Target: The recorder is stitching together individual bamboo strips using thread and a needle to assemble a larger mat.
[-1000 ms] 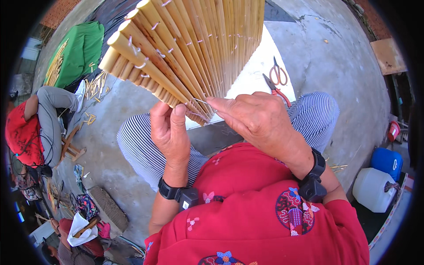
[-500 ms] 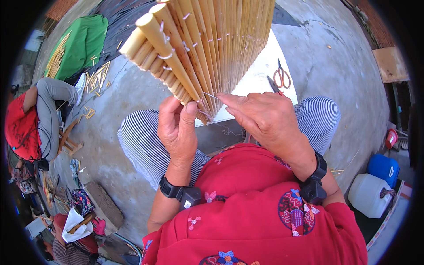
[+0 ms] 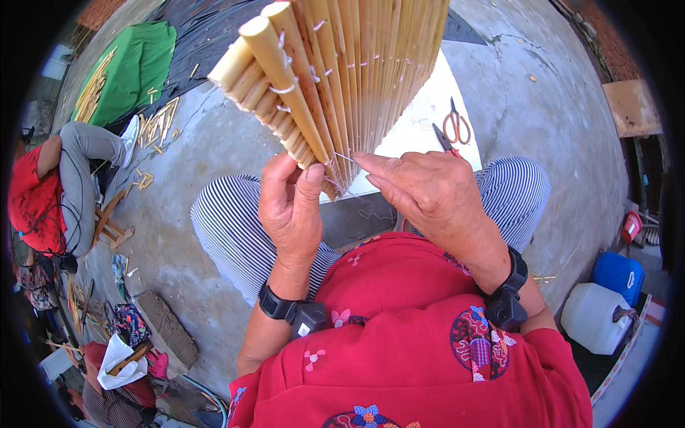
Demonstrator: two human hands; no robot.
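A mat of pale reed sticks [image 3: 371,64], bound with whitish-pink thread, stands folded in front of me above my lap. My left hand [image 3: 292,207] pinches the near lower edge of the mat between thumb and fingers. My right hand [image 3: 428,185] is closed on a thin needle [image 3: 344,157], whose shaft points left toward the stick ends. Loose thread [image 3: 374,214] hangs in tangles below the mat's corner. Beyond my right hand, scissors with orange handles [image 3: 456,127] and a dark-jawed tool with a red handle [image 3: 444,140] lie on a white sheet [image 3: 421,114].
At the left a person in red [image 3: 43,207] sits near scattered sticks [image 3: 157,127] and a green cloth [image 3: 143,64]. Another person [image 3: 118,392] is at lower left by a stone block [image 3: 165,329]. A white jug [image 3: 596,317] and a blue container [image 3: 618,278] stand at right.
The top of the mat has shifted slightly to the right. My left hand has moved a little with it; my right hand and the needle are nearly in the same place.
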